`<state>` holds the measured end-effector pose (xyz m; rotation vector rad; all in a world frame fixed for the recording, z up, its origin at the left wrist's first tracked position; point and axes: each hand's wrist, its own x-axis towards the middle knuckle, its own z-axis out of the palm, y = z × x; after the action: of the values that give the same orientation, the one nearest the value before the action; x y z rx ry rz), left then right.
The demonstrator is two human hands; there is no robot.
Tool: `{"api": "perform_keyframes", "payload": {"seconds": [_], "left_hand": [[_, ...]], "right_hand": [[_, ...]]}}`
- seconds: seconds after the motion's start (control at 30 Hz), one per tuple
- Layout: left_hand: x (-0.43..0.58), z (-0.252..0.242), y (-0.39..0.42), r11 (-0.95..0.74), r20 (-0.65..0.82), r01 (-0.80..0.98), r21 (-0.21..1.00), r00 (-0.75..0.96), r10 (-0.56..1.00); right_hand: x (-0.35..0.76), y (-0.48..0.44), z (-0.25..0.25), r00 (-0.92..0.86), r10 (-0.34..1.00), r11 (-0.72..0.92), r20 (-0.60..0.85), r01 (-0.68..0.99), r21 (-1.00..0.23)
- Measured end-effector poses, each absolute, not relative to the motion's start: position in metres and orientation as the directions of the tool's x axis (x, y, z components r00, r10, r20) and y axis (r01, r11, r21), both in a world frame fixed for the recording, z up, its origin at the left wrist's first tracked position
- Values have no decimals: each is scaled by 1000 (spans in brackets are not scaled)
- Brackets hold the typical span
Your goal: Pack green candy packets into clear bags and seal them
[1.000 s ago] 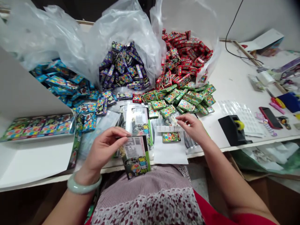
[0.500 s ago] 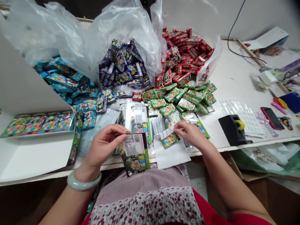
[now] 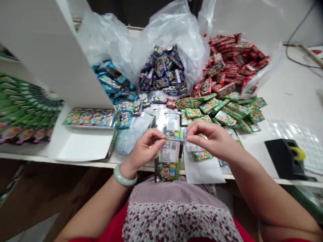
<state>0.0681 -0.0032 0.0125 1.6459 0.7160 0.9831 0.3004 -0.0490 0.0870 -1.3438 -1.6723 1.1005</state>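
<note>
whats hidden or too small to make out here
Head view only:
Print on the barcode label of the black-and-green card pack: too small to read.
Top of that pack: hidden by the left hand.
What the right hand pinches: hidden by its fingers.
Fanned green packets: cut off by the left edge.

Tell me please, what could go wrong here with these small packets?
The card packet pinched by the left hand hangs past the table edge, so it might slip down. The right hand works close to the loose green boxes and could perhaps knock them.
</note>
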Motion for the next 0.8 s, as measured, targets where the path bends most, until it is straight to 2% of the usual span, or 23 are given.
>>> {"api": "perform_keyframes", "payload": {"seconds": [0.13, 0.33, 0.8], "left_hand": [[65, 9, -5, -334, 276, 22, 942, 513, 813], [65, 5, -3, -372, 310, 6, 928, 540, 782], [71, -2, -9, -377, 334, -1, 926, 469, 818]], "right_hand": [[266, -24, 87, -308, 951, 117, -37, 467, -877], [256, -12, 78, -238, 939, -76, -249, 560, -825], [251, -13, 67, -170, 952, -125, -254, 542, -831]]}}
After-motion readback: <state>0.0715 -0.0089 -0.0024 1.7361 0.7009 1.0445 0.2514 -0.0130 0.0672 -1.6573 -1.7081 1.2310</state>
